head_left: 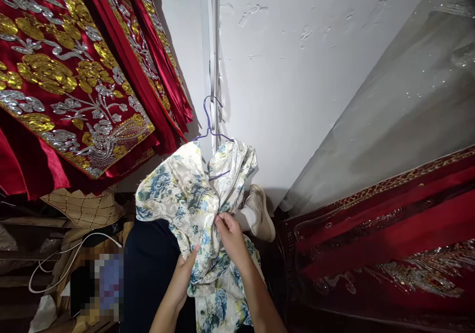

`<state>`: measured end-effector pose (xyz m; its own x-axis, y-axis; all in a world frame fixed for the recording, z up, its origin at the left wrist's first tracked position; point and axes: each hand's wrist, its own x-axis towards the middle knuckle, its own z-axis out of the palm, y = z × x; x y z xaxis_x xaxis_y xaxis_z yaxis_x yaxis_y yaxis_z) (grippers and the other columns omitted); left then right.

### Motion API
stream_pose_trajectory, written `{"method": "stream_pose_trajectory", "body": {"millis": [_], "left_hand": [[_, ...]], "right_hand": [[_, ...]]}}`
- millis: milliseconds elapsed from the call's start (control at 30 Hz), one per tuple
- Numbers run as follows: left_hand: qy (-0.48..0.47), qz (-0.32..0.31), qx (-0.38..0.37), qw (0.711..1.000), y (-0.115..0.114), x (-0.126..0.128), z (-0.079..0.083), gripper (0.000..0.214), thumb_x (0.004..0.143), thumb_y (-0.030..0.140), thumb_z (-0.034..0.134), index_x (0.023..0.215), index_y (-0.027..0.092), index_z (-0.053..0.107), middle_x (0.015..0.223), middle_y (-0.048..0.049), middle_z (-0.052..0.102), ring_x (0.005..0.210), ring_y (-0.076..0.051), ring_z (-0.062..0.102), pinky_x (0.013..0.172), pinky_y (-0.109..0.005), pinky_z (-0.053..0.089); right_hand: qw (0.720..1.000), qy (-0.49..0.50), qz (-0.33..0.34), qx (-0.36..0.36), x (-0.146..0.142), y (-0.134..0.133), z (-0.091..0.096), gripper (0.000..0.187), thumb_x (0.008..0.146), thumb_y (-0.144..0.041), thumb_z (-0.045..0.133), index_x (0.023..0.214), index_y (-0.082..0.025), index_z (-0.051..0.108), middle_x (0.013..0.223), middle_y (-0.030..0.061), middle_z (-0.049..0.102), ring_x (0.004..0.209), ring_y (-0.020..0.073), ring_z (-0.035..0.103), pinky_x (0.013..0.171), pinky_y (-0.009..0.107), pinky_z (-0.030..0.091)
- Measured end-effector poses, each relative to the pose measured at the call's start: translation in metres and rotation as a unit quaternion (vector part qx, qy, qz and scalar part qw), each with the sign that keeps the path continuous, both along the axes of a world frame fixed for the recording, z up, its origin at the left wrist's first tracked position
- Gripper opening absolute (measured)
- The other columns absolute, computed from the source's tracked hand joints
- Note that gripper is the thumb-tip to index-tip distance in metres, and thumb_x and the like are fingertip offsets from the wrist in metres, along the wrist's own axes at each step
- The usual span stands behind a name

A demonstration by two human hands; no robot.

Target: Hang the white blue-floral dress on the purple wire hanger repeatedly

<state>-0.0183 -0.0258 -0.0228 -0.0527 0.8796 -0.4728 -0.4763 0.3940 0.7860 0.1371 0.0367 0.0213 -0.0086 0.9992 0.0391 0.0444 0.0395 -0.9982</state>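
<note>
A white dress with blue and yellow flowers hangs on a purple wire hanger, draped down over my lap. My right hand pinches the dress at its front opening, near the waist. Lower down on the left side, my left hand grips the cloth, thumb on top and the other fingers hidden beneath it. The hanger's hook stands upright in front of a pale vertical strip; whether it is hooked onto anything cannot be seen clearly.
Red garments with gold and silver embroidery hang at the upper left. On the right is a plastic-covered red garment. A white wall stands ahead. A white cable loops at lower left. My shoe shows behind the dress.
</note>
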Motion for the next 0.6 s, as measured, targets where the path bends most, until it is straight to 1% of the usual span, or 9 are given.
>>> {"method": "stream_pose_trajectory", "body": {"millis": [67, 167, 233, 300, 400, 467, 500, 567, 600], "left_hand": [[0.014, 0.003, -0.003, 1.000, -0.001, -0.002, 0.002, 0.062, 0.082, 0.032, 0.078, 0.139, 0.023, 0.057, 0.140, -0.0106, 0.062, 0.141, -0.028, 0.044, 0.121, -0.042, 0.029], [0.016, -0.012, -0.030, 0.999, -0.003, 0.000, 0.005, 0.060, 0.080, 0.032, 0.079, 0.136, 0.022, 0.060, 0.134, -0.0123, 0.066, 0.137, -0.031, 0.049, 0.119, -0.046, 0.031], [0.007, -0.033, -0.039, 0.999, -0.005, 0.004, 0.006, 0.059, 0.078, 0.033, 0.080, 0.134, 0.022, 0.062, 0.132, -0.0129, 0.067, 0.135, -0.033, 0.052, 0.118, -0.049, 0.033], [0.011, -0.049, -0.031, 0.998, -0.005, 0.007, 0.007, 0.060, 0.076, 0.034, 0.081, 0.131, 0.022, 0.063, 0.131, -0.0128, 0.068, 0.135, -0.034, 0.052, 0.118, -0.049, 0.033], [0.068, -0.041, 0.001, 0.997, -0.003, -0.001, 0.013, 0.058, 0.075, 0.037, 0.081, 0.127, 0.018, 0.064, 0.128, -0.0136, 0.069, 0.136, -0.034, 0.050, 0.118, -0.047, 0.034], [0.146, 0.003, 0.023, 0.989, -0.002, -0.014, 0.022, 0.059, 0.075, 0.040, 0.080, 0.126, 0.016, 0.061, 0.126, -0.0136, 0.069, 0.134, -0.036, 0.051, 0.117, -0.048, 0.035], [0.193, 0.033, 0.039, 0.980, -0.003, -0.022, 0.027, 0.060, 0.076, 0.041, 0.079, 0.127, 0.017, 0.058, 0.126, -0.0130, 0.067, 0.133, -0.037, 0.052, 0.116, -0.049, 0.036], [0.287, 0.120, 0.089, 0.946, -0.007, -0.035, 0.039, 0.066, 0.078, 0.042, 0.077, 0.133, 0.022, 0.049, 0.132, -0.0110, 0.061, 0.132, -0.035, 0.052, 0.115, -0.049, 0.037], [0.330, 0.174, 0.126, 0.919, -0.010, -0.039, 0.045, 0.068, 0.078, 0.041, 0.077, 0.136, 0.025, 0.045, 0.136, -0.0102, 0.057, 0.132, -0.033, 0.050, 0.114, -0.047, 0.037]], "right_hand": [[1.000, 0.015, -0.003, -0.006, 0.000, -0.002, 0.001, 0.029, 0.093, -0.046, 0.052, 0.079, -0.021, 0.048, 0.069, -0.0042, 0.041, 0.063, 0.0137, 0.041, 0.059, 0.026, 0.033], [1.000, 0.016, 0.008, -0.019, -0.002, 0.001, 0.003, 0.024, 0.092, -0.043, 0.052, 0.084, -0.022, 0.047, 0.067, -0.0056, 0.039, 0.058, 0.0128, 0.038, 0.056, 0.025, 0.031], [1.000, -0.001, 0.021, -0.019, -0.005, 0.006, 0.003, 0.023, 0.091, -0.040, 0.051, 0.078, -0.022, 0.045, 0.065, -0.0060, 0.037, 0.055, 0.0122, 0.035, 0.054, 0.025, 0.028], [0.999, -0.015, 0.024, -0.020, -0.006, 0.009, 0.004, 0.024, 0.090, -0.037, 0.049, 0.072, -0.023, 0.042, 0.064, -0.0055, 0.037, 0.056, 0.0124, 0.035, 0.054, 0.025, 0.028], [0.999, -0.019, 0.022, -0.038, -0.003, 0.005, 0.006, 0.026, 0.088, -0.033, 0.048, 0.066, -0.023, 0.038, 0.059, -0.0055, 0.035, 0.054, 0.0124, 0.033, 0.053, 0.026, 0.026], [0.997, -0.009, 0.056, -0.057, 0.004, -0.003, 0.009, 0.030, 0.088, -0.032, 0.047, 0.062, -0.023, 0.037, 0.054, -0.0054, 0.036, 0.051, 0.0120, 0.034, 0.052, 0.026, 0.027], [0.995, -0.001, 0.077, -0.065, 0.008, -0.007, 0.011, 0.031, 0.088, -0.032, 0.047, 0.060, -0.022, 0.039, 0.052, -0.0051, 0.039, 0.050, 0.0119, 0.035, 0.052, 0.026, 0.029], [0.991, 0.016, 0.110, -0.078, 0.014, -0.013, 0.014, 0.031, 0.089, -0.032, 0.048, 0.059, -0.022, 0.045, 0.049, -0.0041, 0.044, 0.049, 0.0124, 0.040, 0.053, 0.026, 0.033], [0.990, 0.024, 0.115, -0.082, 0.016, -0.016, 0.015, 0.031, 0.088, -0.032, 0.049, 0.059, -0.021, 0.048, 0.047, -0.0039, 0.046, 0.048, 0.0126, 0.042, 0.054, 0.027, 0.035]]}}
